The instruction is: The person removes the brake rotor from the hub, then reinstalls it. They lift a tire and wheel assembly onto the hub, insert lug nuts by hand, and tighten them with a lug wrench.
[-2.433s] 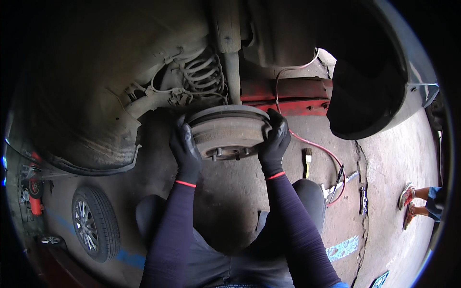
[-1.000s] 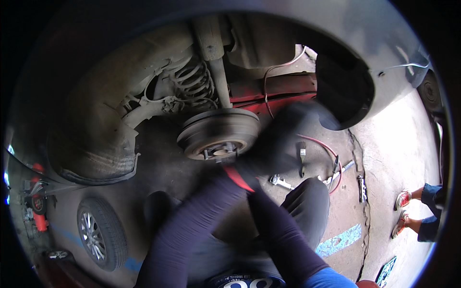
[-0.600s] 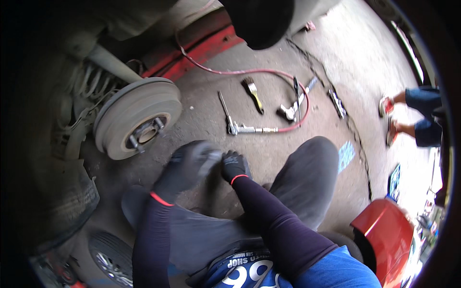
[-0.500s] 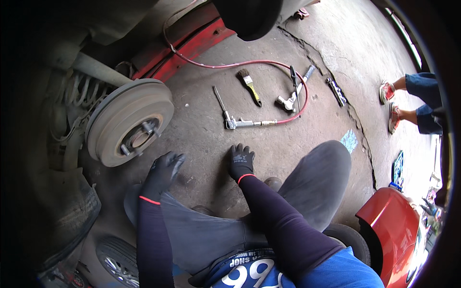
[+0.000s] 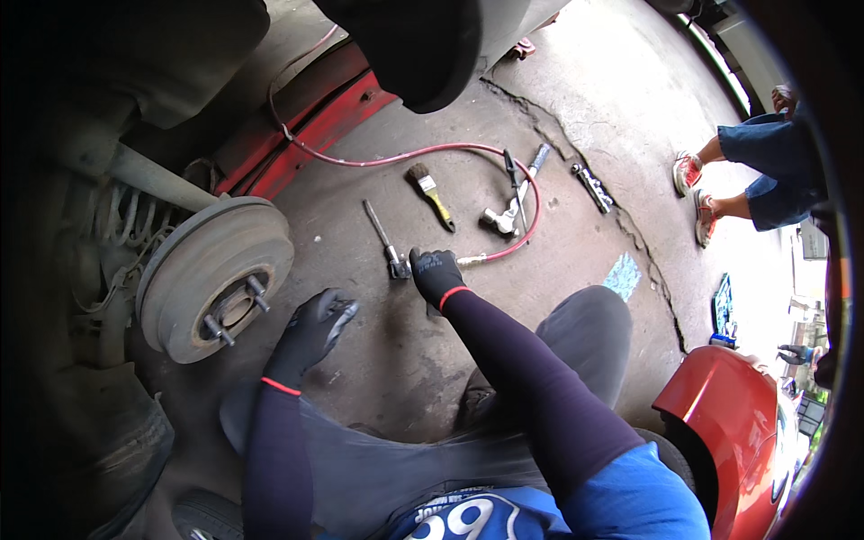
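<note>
My right hand point(image 5: 435, 273), in a black glove, is closed round the grip of a metal air blow gun point(image 5: 378, 225) lying on the concrete floor. The gun's thin nozzle points away from me, and its head shows left of my fingers; the grip is hidden under the glove. A red air hose point(image 5: 387, 162) runs from its end. My left hand point(image 5: 313, 335), also gloved in black, hovers near the brake drum point(image 5: 171, 292) without touching it. Its fingers are loosely bent and apart, with nothing in them. Wheel studs point(image 5: 258, 292) stick out of the drum's hub.
Beyond my right hand lie a paintbrush point(image 5: 432, 198), a hammer point(image 5: 500, 221) beside a dark-handled screwdriver point(image 5: 510, 166), and a ratchet point(image 5: 592, 187). A coil spring point(image 5: 121, 216) sits behind the drum. Another person's legs point(image 5: 756, 171) stand at right, near a red car panel point(image 5: 720, 432).
My right hand has reached forward and left from the bare floor and closed on the air blow gun. My left hand stays near the drum. The whole view has shifted slightly.
</note>
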Available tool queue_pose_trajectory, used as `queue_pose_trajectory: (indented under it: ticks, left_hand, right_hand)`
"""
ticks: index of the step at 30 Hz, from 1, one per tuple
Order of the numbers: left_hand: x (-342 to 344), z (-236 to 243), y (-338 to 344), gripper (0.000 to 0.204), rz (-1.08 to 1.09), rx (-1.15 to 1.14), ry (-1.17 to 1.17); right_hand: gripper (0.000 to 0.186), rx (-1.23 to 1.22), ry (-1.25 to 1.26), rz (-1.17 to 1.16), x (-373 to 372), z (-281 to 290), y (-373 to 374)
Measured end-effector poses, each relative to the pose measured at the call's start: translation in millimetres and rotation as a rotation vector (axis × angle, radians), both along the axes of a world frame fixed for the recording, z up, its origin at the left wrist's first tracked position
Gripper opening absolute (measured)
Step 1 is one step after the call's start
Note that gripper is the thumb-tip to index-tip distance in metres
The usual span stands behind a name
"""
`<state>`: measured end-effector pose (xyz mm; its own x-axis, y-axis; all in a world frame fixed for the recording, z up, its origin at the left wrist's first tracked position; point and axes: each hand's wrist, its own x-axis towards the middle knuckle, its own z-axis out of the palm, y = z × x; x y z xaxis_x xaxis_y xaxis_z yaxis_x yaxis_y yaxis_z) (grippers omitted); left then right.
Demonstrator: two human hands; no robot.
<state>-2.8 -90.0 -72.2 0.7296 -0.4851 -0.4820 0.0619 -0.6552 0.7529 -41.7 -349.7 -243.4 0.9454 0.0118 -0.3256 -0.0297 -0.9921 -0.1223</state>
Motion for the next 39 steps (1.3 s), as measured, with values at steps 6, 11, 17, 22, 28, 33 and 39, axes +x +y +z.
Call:
queue_pose_trajectory:
  ticks: [6,11,17,22,28,33,39]
  left_hand:
    - [-0.2,10.9,-9.5,0.036,0.013,0.103,0.009]
    - [-1.0,4.2,-20.1,0.04,-0.07,0.072,-0.065]
    - [-12.8,3.6,-27.2,0.049,-0.142,0.197,-0.177]
    - [-38.9,29.1,-18.8,0.056,-0.182,0.259,-0.32]
    - [-87.9,95.0,-4.4,0.058,-0.003,0.181,-0.396]
    - [-169.2,152.2,4.6,0.066,0.388,0.161,-0.541]
    - [-280.3,210.9,-6.6,0.06,0.685,0.233,-0.656]
  right_hand:
    - [0.015,-0.039,0.026,0.061,1.6,-22.3,-39.9]
    - [0.021,-0.234,-0.012,-0.059,-4.7,-45.2,-106.6]
    - [0.026,-0.318,0.114,-0.176,20.0,-12.0,-163.0]
    - [0.035,0.042,0.057,0.209,65.5,52.1,-113.1]
    - [0.052,0.466,0.22,0.458,38.8,19.6,13.8]
    - [0.045,0.484,0.628,0.864,49.4,-39.5,109.6]
    - [0.045,0.382,0.222,1.063,13.5,-20.7,213.3]
